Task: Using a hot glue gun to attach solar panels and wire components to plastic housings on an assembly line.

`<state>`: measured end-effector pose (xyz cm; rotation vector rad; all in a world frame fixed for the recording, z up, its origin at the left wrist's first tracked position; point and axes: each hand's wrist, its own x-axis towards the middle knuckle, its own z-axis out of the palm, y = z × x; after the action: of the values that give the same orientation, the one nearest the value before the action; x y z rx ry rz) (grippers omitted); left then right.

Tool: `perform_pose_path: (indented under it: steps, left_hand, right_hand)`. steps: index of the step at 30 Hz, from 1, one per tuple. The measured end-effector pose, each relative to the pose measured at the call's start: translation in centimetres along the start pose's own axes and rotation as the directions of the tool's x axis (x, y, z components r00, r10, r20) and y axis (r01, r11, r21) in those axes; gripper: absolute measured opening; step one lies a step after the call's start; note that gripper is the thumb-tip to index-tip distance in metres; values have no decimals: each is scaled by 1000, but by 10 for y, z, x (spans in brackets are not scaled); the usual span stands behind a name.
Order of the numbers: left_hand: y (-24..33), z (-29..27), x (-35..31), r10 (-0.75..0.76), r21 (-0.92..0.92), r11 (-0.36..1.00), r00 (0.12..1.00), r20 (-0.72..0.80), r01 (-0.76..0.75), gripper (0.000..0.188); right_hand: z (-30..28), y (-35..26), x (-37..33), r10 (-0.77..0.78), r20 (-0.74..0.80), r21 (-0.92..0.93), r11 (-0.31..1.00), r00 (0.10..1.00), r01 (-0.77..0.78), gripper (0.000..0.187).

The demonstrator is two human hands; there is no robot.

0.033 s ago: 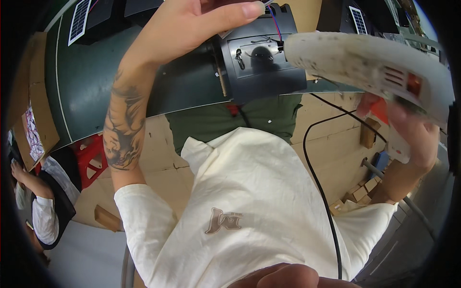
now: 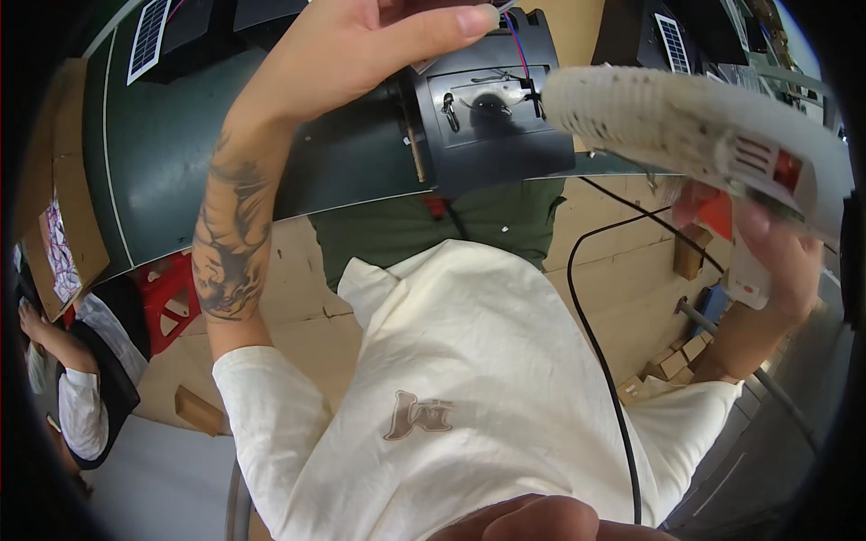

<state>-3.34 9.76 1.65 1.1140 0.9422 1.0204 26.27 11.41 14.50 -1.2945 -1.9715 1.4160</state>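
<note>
Head | right hand [image 2: 779, 255]: wrapped round 1 heat gun [image 2: 672, 113] | left hand [image 2: 365, 45]: grip unclear | 1 black housing [image 2: 505, 159]

Room left of casing [image 2: 505, 160] (white tool [image 2: 677, 113] blocks right)

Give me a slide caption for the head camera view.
Right hand holding a white handheld tool, tip near a black casing; left hand near red and blue wires.
</note>
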Motion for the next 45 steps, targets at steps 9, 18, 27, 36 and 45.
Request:
perform_pose_path:
  steps: [9,18,27,36,45]
  left_hand:
    - [-48,-25,32,732,-119,650,577,363,-750,46]
    - [-50,-20,37,760,-182,639,577,299,-747,47]
    - [-59,-10,43,763,-399,639,607,224,-657,46]
    - [-66,-3,54,803,-559,553,575,158,-619,47]
    - [-66,1,54,811,-543,547,564,156,-637,47]
  right_hand:
    - [4,18,13,208,54,123,969,977,-213,57]
    - [0,23,15,258,185,108,954,948,-281,48]
    - [11,23,10,98,73,167,980,993,-109,47]
    - [-4,25,3,223,30,43,974,974,-224,39]
    - [-10,25,-1,173,85,-15,985,981,-173,32]
